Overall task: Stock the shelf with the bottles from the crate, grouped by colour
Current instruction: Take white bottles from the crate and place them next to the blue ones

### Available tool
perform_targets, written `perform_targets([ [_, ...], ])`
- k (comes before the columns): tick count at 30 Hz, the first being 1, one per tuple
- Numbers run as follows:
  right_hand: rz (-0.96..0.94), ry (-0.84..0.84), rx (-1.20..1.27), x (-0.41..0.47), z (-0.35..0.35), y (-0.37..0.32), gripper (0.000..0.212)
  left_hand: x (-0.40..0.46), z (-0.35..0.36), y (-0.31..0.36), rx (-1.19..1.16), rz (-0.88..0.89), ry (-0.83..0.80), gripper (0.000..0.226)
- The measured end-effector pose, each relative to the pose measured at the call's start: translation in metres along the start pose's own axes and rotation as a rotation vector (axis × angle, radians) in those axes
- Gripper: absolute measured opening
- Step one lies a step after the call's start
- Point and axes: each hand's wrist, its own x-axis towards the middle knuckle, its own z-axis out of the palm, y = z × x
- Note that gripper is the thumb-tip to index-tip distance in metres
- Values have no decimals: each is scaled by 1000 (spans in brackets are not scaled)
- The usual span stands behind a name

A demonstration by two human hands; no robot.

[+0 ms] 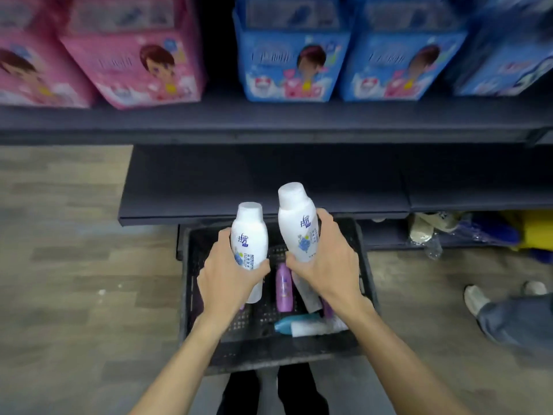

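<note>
1. nearest: person stands over a black crate point(191, 295) on the floor, both arms reaching down and forward. another person's shoes and trouser leg at the right edge.
2. left hand point(230, 283) grips a white bottle point(250, 235), fingers curled round its lower body, cap up. right hand point(326, 259) grips a second white bottle point(297, 223) the same way, held slightly higher and tilted a little left. both bottles are above the crate, just short of the shelf edge.
3. left in the crate, lying down: one purple bottle point(284, 290) plainly visible, one teal bottle point(294, 322), one white one point(317, 327) beside it, another pale one point(308, 295) partly under the right wrist. slivers of purple at both wrists, too hidden to count.
4. count in hand: two white bottles, one per hand.
5. beyond the crate: lower dark shelf point(269, 187), no bottles on it in view. judgement: these two are the first of the white group.
6. to do this step well: carry both forward over the shelf lip, set them upright, side by side and touching, labels out, toward one end so purple and teal get their own runs. release only once each base sits flat.
7. farthest: upper shelf holds two pink packs point(134, 52) at left and three blue packs point(290, 55) at right, blurred.
</note>
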Motion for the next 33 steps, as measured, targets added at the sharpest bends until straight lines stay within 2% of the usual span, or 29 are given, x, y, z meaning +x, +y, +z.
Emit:
perform_targets([
  [3,-42,92,35,-6,-44,-41,74,-6,-45,42,-50,63,66,64],
  [7,-121,263,77,-15,-100,-90,81,-14,-106,92,-83,161,171,66],
  [13,-280,507,126,-17,-187,-157,87,-29,-198,159,-113,385,366,65],
  [19,-437,669,155,-18,-271,-227,87,-44,-281,220,-142,595,563,71],
  [26,-501,775,167,-1,-345,-282,82,-49,-353,288,-178,716,749,69],
  [33,-425,695,192,42,-373,-302,74,-21,-374,343,-236,600,683,65],
])
